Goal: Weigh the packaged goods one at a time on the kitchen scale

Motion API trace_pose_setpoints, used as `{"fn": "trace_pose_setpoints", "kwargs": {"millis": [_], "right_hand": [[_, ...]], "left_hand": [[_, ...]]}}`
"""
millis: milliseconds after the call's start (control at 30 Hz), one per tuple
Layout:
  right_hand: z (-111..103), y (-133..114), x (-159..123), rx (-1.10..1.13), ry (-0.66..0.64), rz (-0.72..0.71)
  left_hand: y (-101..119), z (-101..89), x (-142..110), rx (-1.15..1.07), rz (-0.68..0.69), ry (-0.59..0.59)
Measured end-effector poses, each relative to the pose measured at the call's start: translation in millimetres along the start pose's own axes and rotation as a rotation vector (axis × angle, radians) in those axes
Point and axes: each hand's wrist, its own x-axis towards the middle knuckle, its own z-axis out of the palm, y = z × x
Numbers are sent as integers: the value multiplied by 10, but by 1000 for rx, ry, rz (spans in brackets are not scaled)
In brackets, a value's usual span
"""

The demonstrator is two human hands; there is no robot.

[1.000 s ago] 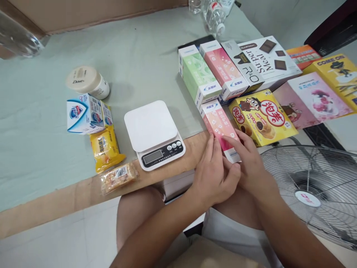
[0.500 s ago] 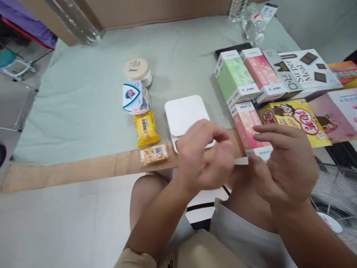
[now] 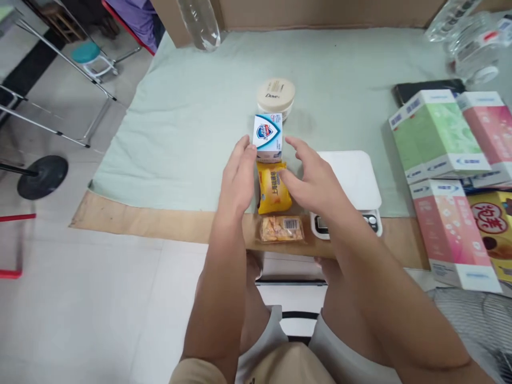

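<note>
My left hand [image 3: 239,176] is at the left side of a white and blue soap box [image 3: 268,136], its fingers extended; whether it touches the box I cannot tell. On the other side, my right hand [image 3: 308,173] is open, thumb and fingers apart, its thumb tip over the edge of a yellow soap packet [image 3: 273,192]. Behind the box stands a round Dove tub [image 3: 276,95] with a cream lid. A clear-wrapped snack bar [image 3: 282,229] lies in front of the yellow packet. Right of these is a white kitchen scale [image 3: 352,178], partly covered by my right forearm.
Several cartons stand at the right, among them a green box [image 3: 444,138] and a pink box [image 3: 456,229]. A black flat object [image 3: 428,89] lies behind them. Clear plastic bottles [image 3: 474,45] lie at the back right, and another bottle [image 3: 200,24] stands at the back left.
Both my hands have moved left, from in front of the scale and the boxes to either side of the soap box. My view has turned left.
</note>
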Motion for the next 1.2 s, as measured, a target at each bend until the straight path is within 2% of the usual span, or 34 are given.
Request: {"fn": "trace_pose_setpoints", "kwargs": {"millis": [100,167,267,333,433,533,667,733,833,900,1000,1100,1200], "right_hand": [[56,-21,131,-5,-54,17],[89,-52,182,-14,-113,16],[110,-84,208,-36,-184,46],[83,-97,199,-9,-167,62],[-42,-133,149,106,-10,-1],[-264,-202,41,252,200,-133],[-634,-235,-245,318,422,-252],[-792,-143,-443,256,517,-240],[-934,160,-725,119,599,-150],[-968,406,-850,88,579,-88],[-979,676,-911,95,470,-4],[-995,764,-883,21,320,48],[-1014,762,-862,-44,241,82]], "left_hand": [[-59,-22,77,-20,11,-127],[-111,-16,115,-22,36,-167],[-187,16,144,-11,117,-139],[-207,61,124,-28,185,-103],[-142,177,6,-155,281,-107],[31,341,-209,-277,413,-186],[285,598,-568,-188,497,-287],[365,745,-734,-124,514,-319],[397,989,-913,6,548,-331],[371,1147,-975,106,542,-290],[311,1327,-999,198,445,-230],[282,1404,-966,288,331,-188],[274,1373,-882,402,311,-116]]}}
